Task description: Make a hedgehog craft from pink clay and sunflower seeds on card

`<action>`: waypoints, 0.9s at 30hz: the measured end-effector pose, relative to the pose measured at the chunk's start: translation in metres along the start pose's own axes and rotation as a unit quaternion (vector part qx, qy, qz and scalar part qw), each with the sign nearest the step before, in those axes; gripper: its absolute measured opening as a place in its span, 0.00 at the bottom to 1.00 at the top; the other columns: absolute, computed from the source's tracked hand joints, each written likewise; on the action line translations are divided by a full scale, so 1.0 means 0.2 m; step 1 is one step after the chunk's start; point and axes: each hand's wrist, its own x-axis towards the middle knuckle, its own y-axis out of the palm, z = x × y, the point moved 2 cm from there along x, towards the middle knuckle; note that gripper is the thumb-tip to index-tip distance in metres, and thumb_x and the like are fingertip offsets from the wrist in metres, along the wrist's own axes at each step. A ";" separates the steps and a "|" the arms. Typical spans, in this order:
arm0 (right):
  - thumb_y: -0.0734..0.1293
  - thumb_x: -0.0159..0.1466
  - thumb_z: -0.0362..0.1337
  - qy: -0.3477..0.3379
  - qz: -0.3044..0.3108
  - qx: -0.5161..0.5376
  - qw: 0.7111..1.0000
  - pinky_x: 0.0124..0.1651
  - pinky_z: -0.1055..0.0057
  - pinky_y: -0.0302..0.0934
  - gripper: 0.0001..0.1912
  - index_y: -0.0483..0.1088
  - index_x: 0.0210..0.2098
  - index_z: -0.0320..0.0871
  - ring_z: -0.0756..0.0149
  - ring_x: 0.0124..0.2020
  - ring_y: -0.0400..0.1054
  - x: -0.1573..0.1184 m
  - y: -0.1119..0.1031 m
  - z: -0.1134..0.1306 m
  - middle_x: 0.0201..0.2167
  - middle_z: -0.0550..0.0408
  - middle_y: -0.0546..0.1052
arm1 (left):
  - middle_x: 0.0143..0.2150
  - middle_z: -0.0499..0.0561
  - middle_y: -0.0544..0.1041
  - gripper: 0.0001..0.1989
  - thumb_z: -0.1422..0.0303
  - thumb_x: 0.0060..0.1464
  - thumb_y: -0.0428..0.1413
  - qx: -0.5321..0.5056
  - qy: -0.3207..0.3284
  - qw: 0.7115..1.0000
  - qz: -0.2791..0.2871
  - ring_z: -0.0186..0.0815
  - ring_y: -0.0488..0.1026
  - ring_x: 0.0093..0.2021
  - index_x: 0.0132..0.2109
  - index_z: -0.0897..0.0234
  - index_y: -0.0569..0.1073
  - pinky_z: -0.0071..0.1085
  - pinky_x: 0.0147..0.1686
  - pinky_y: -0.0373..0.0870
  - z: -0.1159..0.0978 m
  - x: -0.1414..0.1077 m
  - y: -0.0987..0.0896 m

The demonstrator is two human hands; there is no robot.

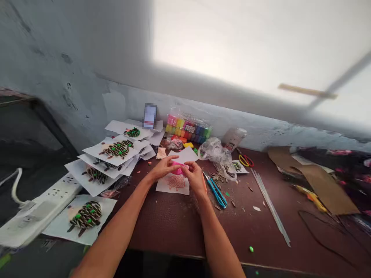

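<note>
My left hand [164, 168] and my right hand [194, 177] meet over the middle of the brown table. Between their fingertips they hold a small bright pink piece [178, 168], which looks like a clay packet or lump; its exact form is too small to tell. Beneath the hands lies a white sheet with a reddish drawing of a rounded animal [176, 182]. Another white sheet [187, 154] is just behind them. Blue-handled cutters [216, 191] rest to the right of my right hand, beside scattered striped seeds [216, 178].
Stacked papers with seed-covered figures [117, 150] and a power strip [43, 208] stand left. Behind are a phone [150, 116], coloured clay tubs [188, 129] and a plastic bag [216, 152]. Scissors [245, 160], glue sticks [271, 206], a yellow glue gun [311, 197] and cardboard [327, 185] lie right.
</note>
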 end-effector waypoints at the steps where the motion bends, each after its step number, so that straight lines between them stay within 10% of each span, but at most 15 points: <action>1: 0.77 0.49 0.48 0.009 0.005 0.017 1.000 0.27 0.75 0.59 0.20 0.74 0.34 0.41 0.73 0.23 0.64 0.00 0.00 0.00 0.22 0.61 0.72 | 0.30 0.47 0.79 0.35 0.54 0.36 0.75 -0.006 0.001 1.000 0.007 0.31 0.76 0.29 0.47 0.69 0.75 0.24 0.28 0.75 0.01 0.00 0.00; 27: 0.77 0.52 0.55 0.081 0.097 0.026 0.992 0.32 0.72 0.65 0.22 0.78 0.31 0.42 0.69 0.27 0.71 -0.01 0.01 -0.03 0.26 0.56 0.78 | 0.33 0.50 0.82 0.28 0.57 0.34 0.76 -0.056 0.009 0.997 -0.053 0.32 0.78 0.29 0.39 0.69 0.78 0.31 0.31 0.81 0.04 -0.02 -0.05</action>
